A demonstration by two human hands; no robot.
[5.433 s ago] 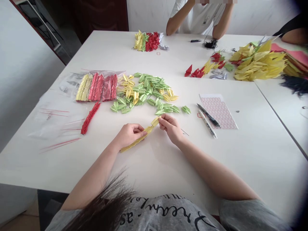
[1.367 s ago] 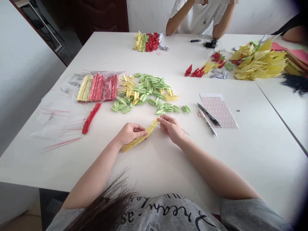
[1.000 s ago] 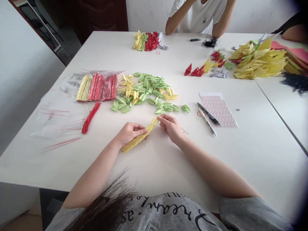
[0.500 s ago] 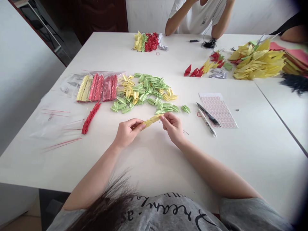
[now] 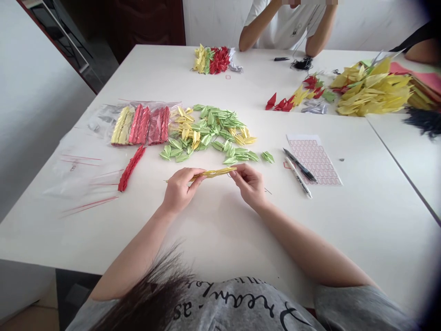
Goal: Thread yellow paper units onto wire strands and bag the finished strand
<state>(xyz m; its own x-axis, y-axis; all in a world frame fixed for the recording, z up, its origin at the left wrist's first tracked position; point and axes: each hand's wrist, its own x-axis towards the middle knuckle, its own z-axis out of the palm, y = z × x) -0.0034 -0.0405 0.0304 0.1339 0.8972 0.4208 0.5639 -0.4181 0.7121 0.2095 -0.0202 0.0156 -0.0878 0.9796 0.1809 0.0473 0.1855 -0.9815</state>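
A yellow strip of stacked folded paper pieces [image 5: 215,173] is held level just above the white table [image 5: 213,239]. My left hand [image 5: 179,189] pinches its left part and my right hand [image 5: 251,184] pinches its right end. Just beyond my hands lies a pile of loose green and yellow folded pieces [image 5: 210,133]. A red strip of stacked pieces [image 5: 131,168] lies to the left. Clear bags with yellow and red strips [image 5: 139,125] sit behind it.
A sheet of red-outlined stickers [image 5: 315,160] and two pens [image 5: 299,171] lie to the right. Empty clear bags [image 5: 81,172] lie at the left edge. Across the table are more paper heaps [image 5: 374,89], a small pile [image 5: 215,59] and a person's forearms [image 5: 253,32].
The yellow strip lay slanted with its left end on the table; both hands have lifted it and turned it level. My left hand has shifted up and left along it.
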